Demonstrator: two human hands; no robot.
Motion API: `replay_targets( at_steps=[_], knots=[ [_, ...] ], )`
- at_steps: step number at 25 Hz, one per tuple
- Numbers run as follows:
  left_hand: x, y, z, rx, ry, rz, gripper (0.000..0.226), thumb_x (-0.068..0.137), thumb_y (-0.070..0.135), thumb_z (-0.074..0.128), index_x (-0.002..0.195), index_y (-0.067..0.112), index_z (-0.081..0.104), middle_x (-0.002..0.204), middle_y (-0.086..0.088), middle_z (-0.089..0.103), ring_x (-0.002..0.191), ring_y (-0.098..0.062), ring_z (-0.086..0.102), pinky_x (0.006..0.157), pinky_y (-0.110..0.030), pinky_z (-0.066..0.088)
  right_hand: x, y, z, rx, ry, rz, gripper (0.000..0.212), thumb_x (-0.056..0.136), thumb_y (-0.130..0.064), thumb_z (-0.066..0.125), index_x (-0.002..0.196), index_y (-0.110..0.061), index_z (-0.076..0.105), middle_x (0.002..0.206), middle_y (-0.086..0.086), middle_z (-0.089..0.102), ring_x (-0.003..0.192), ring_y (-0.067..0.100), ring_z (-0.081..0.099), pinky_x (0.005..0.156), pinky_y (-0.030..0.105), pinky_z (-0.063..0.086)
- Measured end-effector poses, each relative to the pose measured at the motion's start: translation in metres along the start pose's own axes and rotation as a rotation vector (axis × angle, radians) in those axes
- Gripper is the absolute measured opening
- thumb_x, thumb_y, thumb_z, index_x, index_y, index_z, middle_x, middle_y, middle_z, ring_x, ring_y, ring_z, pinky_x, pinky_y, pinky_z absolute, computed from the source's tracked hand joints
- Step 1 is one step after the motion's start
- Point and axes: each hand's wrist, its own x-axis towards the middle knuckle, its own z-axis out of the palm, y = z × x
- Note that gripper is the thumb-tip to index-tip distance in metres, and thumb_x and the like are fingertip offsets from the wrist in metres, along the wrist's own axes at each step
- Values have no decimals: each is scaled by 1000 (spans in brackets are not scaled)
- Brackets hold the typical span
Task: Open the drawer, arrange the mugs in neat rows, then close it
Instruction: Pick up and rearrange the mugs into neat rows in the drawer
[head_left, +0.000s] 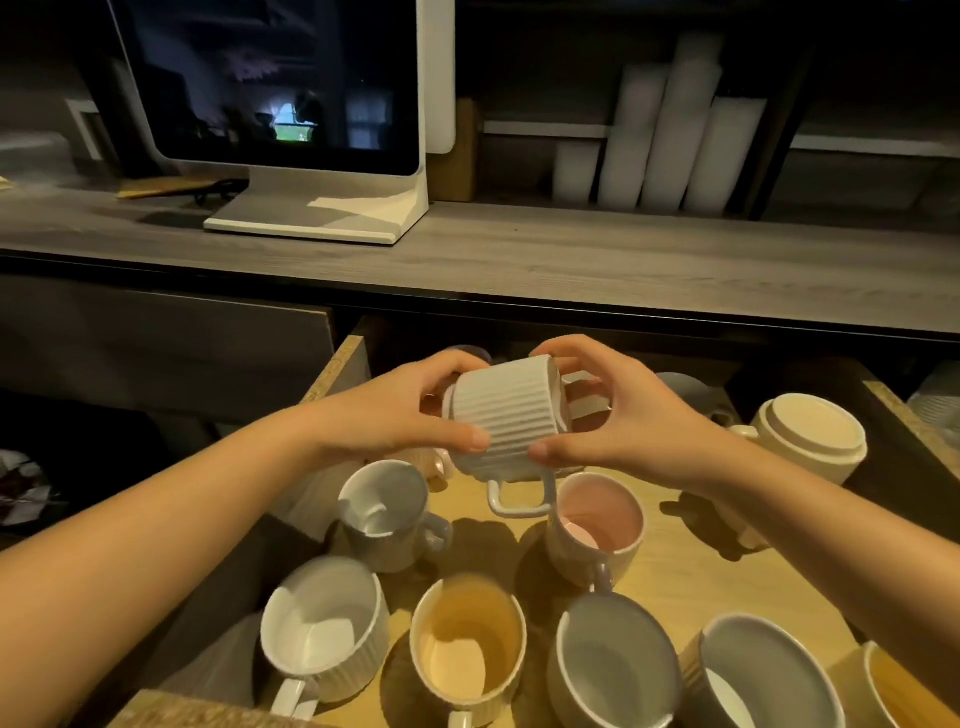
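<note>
Hands (509, 410) hold ribbed mug (506, 415) sideways, handle pointing down.

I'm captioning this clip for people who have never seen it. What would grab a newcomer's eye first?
First, the two hands, left and right, holding a white ribbed mug on its side above the open drawer, handle pointing down. Below it, upright mugs crowd the drawer floor, among them a pink-lined mug and a yellow mug. Behind, a dark monitor stands on the counter.

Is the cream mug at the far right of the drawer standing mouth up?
No, the cream mug at the drawer's far right stands upside down, its flat base ring facing up.
</note>
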Motion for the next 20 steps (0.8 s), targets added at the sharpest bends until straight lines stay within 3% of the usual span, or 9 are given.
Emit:
replay_targets(
  at_steps=[3,6,8,12,16,20],
  knots=[
    [-8,-17,-1,354,-9,-134,69,75,38,74,132,31,36,130,7,49,115,-12,53,92,-29,51,6,-1,9,-204,16,20,67,66,-42,78,121,-37,40,104,-21,46,95,2,53,62,12,51],
    [-16,-29,10,918,-55,-392,80,75,56,65,140,26,29,139,1,44,119,-18,48,97,-34,45,13,-1,21,-355,-5,56,74,67,-50,75,128,-29,41,110,-13,48,96,8,51,68,15,48],
    [-17,-35,17,1161,-121,-483,83,74,66,59,140,23,32,139,-2,45,121,-21,46,100,-36,39,19,-2,32,-476,-36,64,75,67,-55,72,129,-25,42,116,-6,54,96,10,52,70,19,49],
    [-10,-43,20,1198,-92,-521,78,72,70,57,130,21,41,128,-2,54,112,-21,52,95,-37,39,32,2,59,-680,-148,121,75,67,-64,68,126,-22,47,115,0,60,93,15,58,69,23,53],
    [-6,-46,15,1207,-70,-437,69,71,64,63,124,23,46,115,0,59,98,-17,57,80,-30,40,41,4,77,-739,-231,186,63,70,-63,66,114,-18,58,91,-2,59,78,15,59,59,21,51],
    [-8,-51,1,1205,-143,-366,75,71,48,74,134,31,38,128,2,54,112,-21,53,96,-34,39,45,11,91,-777,-269,159,54,74,-63,62,110,-23,65,85,-5,58,75,15,60,59,21,50]
  ],
)
